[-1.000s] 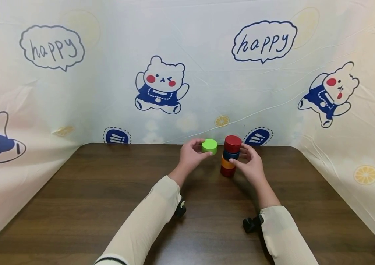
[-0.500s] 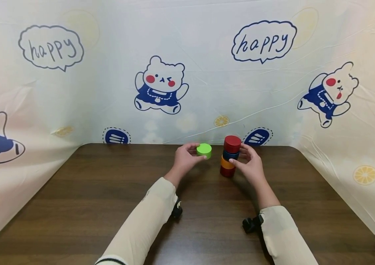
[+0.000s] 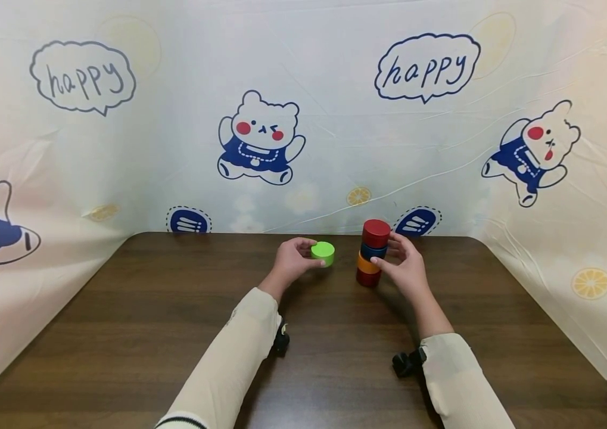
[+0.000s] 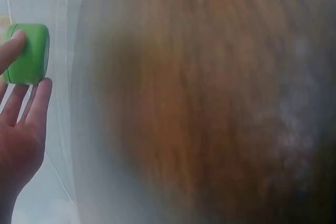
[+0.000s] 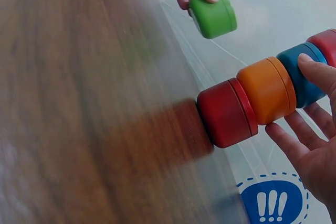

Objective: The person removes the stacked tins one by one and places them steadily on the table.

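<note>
A green lidded canister (image 3: 323,254) is held above the table (image 3: 174,333) by the left hand (image 3: 290,260), fingers clamped on it. Near it, an upright stack (image 3: 369,263) is formed by a bottom red canister (image 5: 224,114), an orange canister (image 5: 264,92), a blue canister (image 5: 303,86) and a top red canister (image 3: 376,234); it is clasped by the curled fingers of the right hand (image 3: 406,268), the thumb laid against the blue one

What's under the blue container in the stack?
Directly below: an orange container. Under that, a red container, standing on the wooden table. Can't see the faces where they meet, their insides, or the tabletop patch covered by the bottom one.
</note>
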The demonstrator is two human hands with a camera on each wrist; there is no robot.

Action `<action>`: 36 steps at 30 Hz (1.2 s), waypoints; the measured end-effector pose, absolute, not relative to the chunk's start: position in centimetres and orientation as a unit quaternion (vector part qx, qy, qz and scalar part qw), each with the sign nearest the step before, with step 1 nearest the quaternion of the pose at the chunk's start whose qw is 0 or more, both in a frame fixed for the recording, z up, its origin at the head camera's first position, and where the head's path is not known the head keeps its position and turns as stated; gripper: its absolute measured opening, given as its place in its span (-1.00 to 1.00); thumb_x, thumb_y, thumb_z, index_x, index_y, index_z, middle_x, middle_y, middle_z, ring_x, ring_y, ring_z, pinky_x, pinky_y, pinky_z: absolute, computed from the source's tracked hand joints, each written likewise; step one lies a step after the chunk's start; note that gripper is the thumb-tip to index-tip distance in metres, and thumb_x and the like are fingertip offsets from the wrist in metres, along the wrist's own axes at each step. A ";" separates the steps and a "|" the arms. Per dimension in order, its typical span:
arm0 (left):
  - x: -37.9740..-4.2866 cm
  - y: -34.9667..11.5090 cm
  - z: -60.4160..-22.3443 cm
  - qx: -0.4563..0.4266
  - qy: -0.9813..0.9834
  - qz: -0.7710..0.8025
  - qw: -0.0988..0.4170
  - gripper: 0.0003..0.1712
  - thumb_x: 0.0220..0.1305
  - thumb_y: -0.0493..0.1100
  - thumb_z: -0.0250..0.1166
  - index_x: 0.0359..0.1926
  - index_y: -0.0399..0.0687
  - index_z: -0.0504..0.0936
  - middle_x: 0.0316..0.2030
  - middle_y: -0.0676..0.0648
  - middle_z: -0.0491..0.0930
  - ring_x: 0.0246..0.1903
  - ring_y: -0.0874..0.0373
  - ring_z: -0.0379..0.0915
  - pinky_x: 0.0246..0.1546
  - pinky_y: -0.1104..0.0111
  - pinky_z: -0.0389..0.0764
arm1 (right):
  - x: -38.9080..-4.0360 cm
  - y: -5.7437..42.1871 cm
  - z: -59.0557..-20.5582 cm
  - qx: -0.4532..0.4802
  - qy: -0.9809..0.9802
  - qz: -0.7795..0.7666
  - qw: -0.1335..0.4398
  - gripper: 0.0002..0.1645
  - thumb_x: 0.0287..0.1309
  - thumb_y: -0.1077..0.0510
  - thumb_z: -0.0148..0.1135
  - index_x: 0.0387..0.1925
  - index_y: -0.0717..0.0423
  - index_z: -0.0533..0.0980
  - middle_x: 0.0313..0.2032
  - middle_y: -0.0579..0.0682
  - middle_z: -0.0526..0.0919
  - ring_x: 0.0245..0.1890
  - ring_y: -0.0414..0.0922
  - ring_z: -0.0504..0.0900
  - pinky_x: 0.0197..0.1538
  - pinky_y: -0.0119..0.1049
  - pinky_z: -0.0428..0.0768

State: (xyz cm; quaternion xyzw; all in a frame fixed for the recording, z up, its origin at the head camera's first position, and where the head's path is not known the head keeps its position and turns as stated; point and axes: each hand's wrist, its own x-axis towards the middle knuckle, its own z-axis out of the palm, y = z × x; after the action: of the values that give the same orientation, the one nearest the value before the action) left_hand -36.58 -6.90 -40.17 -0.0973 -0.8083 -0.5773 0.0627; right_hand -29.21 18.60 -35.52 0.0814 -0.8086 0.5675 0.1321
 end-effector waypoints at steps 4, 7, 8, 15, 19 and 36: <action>-36.8 -7.3 -40.4 -0.103 -0.819 -0.563 0.041 -0.45 -0.11 -0.26 0.60 -0.03 -0.21 0.65 -0.16 -0.10 0.68 -0.13 0.05 0.60 -0.04 0.24 0.60 | -29.1 18.4 -35.4 0.076 -0.810 0.567 0.128 -0.23 0.17 0.26 0.36 0.36 0.25 0.25 0.25 0.33 0.40 0.22 0.27 0.39 0.27 0.19 0.34; -36.8 -7.5 -40.6 -0.105 -0.825 -0.555 0.027 -0.45 -0.11 -0.26 0.60 -0.02 -0.20 0.65 -0.16 -0.09 0.68 -0.13 0.06 0.60 -0.04 0.24 0.60 | -29.3 18.5 -35.5 0.073 -0.809 0.569 0.127 -0.23 0.16 0.26 0.36 0.35 0.24 0.25 0.25 0.32 0.40 0.23 0.27 0.39 0.28 0.19 0.33; -36.8 -7.5 -40.6 -0.105 -0.825 -0.555 0.022 -0.45 -0.11 -0.26 0.60 -0.02 -0.20 0.65 -0.16 -0.09 0.68 -0.13 0.07 0.60 -0.04 0.24 0.60 | -29.5 18.6 -35.8 0.073 -0.808 0.571 0.127 -0.23 0.16 0.27 0.36 0.36 0.24 0.25 0.25 0.32 0.41 0.22 0.26 0.39 0.28 0.19 0.33; -37.0 -7.8 -41.0 -0.102 -0.830 -0.549 -0.002 -0.45 -0.11 -0.31 0.59 -0.01 -0.22 0.65 -0.15 -0.10 0.68 -0.12 0.06 0.59 -0.08 0.27 0.61 | -31.8 19.7 -38.3 0.072 -0.804 0.576 0.129 -0.15 0.10 0.15 0.44 0.38 0.07 0.26 0.26 0.21 0.43 0.21 0.18 0.42 0.26 0.13 0.38; -37.0 -8.1 -41.3 -0.100 -0.829 -0.550 -0.012 -0.44 -0.11 -0.32 0.59 0.00 -0.22 0.65 -0.13 -0.11 0.67 -0.11 0.06 0.59 -0.08 0.27 0.61 | -32.2 19.9 -38.8 0.080 -0.806 0.570 0.139 -0.15 0.08 0.09 0.46 0.37 0.06 0.28 0.24 0.19 0.46 0.19 0.17 0.45 0.24 0.14 0.41; -36.8 -8.2 -41.1 -0.103 -0.846 -0.523 -0.015 -0.46 -0.08 -0.36 0.56 0.01 -0.20 0.63 -0.12 -0.09 0.64 -0.07 0.04 0.57 -0.02 0.23 0.60 | -29.7 18.8 -36.0 0.083 -0.806 0.569 0.137 -0.22 0.13 0.28 0.38 0.35 0.24 0.28 0.21 0.32 0.44 0.16 0.25 0.45 0.21 0.17 0.42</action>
State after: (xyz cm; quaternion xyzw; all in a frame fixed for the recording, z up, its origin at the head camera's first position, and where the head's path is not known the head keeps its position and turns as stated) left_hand -36.81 -8.16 -41.08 -0.1034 -0.8460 -0.5229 -0.0150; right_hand -29.66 18.76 -35.96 0.0833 -0.8063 0.5693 0.1370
